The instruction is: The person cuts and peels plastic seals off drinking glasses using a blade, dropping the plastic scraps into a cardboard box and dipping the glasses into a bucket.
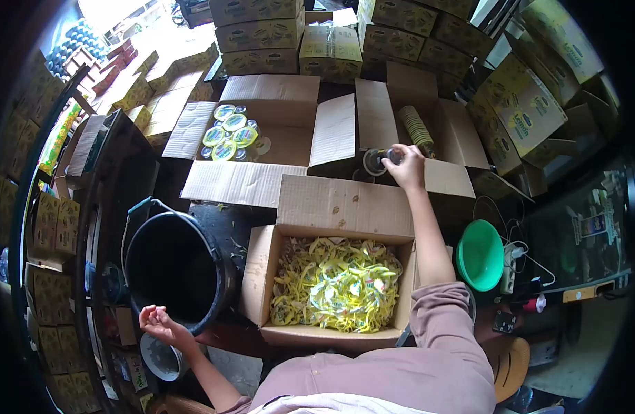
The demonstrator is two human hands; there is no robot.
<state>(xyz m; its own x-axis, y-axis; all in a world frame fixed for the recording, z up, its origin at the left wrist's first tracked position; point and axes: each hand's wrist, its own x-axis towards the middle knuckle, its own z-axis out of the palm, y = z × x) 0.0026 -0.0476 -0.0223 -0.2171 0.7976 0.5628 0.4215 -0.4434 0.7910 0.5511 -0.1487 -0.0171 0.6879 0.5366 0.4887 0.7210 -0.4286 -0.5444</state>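
My right hand [405,168] reaches over the front of a back-right cardboard box [462,131], its fingers closed around a small clear plastic cup [375,162]. Inside that box leans a stack of nested cups [417,130]. My left hand [164,324] is beside the near rim of a black bucket [224,276], palm up, fingers loosely curled and apart, with nothing visible in it. Directly before me, an open carton [345,200] holds a heap of yellow-green printed film strips [338,286]. Several lidded cups [231,134] sit at the left of another open box [238,181].
A green bowl [480,255] stands to the right, near a white power strip [508,272] with cables. Below the bucket is a grey pail [159,359]. Stacked yellow lemon cartons [259,34] line the back, with more cartons [521,110] tilted at right.
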